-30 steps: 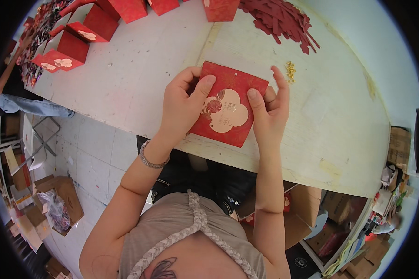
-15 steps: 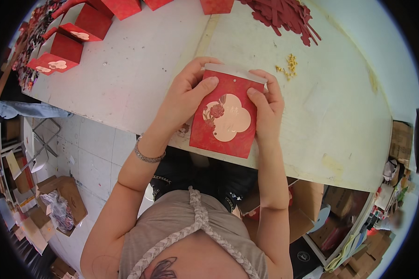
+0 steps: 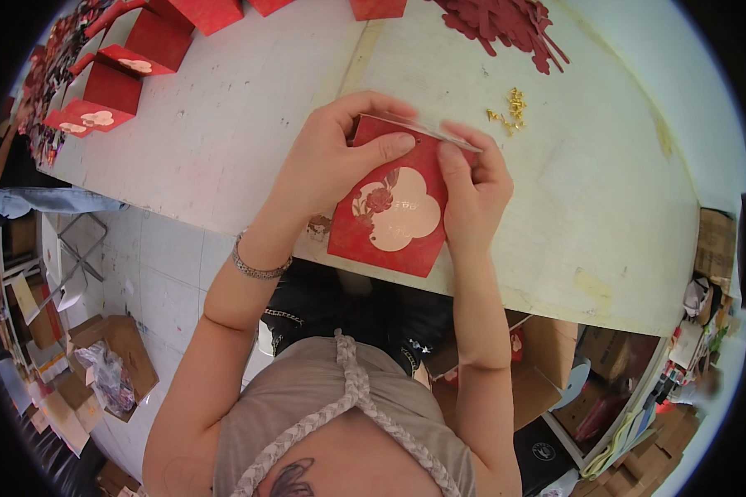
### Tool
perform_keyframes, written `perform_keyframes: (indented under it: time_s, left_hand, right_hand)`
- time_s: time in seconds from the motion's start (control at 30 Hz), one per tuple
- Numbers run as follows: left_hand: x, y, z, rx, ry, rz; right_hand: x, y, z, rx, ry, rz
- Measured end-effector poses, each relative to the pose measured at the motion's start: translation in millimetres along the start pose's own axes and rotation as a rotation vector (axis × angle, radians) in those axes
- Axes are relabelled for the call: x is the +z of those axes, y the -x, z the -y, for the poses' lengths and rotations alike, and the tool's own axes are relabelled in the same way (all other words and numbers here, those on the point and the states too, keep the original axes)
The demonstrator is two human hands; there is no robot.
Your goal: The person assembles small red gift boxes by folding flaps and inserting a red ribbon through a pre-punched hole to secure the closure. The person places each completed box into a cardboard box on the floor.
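Observation:
A red paper gift box (image 3: 365, 253) with a pale flower-shaped panel is held at the table's near edge. My left hand (image 3: 348, 145) grips its upper left, thumb across the front near a small hole and fingers behind the top. At the upper right, my right hand (image 3: 472, 178) has its thumb on the front and fingers at the back edge. The pale top flap is seen nearly edge-on between the fingers. A small pile of gold-coloured fasteners (image 3: 514, 112) lies beyond my right hand.
Several folded red boxes (image 3: 154, 40) stand at the far left. Dark red cut-out strips (image 3: 505, 29) are heaped at the far right of the white table (image 3: 257, 157). Below the table on the right is an open cardboard box (image 3: 547, 364); another carton (image 3: 125, 356) sits on the floor left.
The pale top flap, which stood up facing me, is now tipped back to a thin edge. My left thumb has slid right towards the hole, and the right fingers have shifted slightly.

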State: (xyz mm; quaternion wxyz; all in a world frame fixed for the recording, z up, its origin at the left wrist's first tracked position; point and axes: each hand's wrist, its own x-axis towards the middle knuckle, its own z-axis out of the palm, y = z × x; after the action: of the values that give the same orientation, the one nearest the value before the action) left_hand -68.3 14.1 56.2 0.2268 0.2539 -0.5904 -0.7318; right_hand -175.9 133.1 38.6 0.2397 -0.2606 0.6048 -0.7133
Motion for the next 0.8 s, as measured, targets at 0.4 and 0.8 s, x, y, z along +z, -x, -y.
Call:
perform_keyframes:
  time_s: [0.4,0.8]
  left_hand:
    - [-7,-2,11,0.100,0.108,0.035]
    - [-28,11,2,-0.001,0.166,0.210]
  right_hand:
    - [-6,-1,-9,-0.182,0.050,0.130]
    - [-5,-2,-17,-0.333,0.045,0.181]
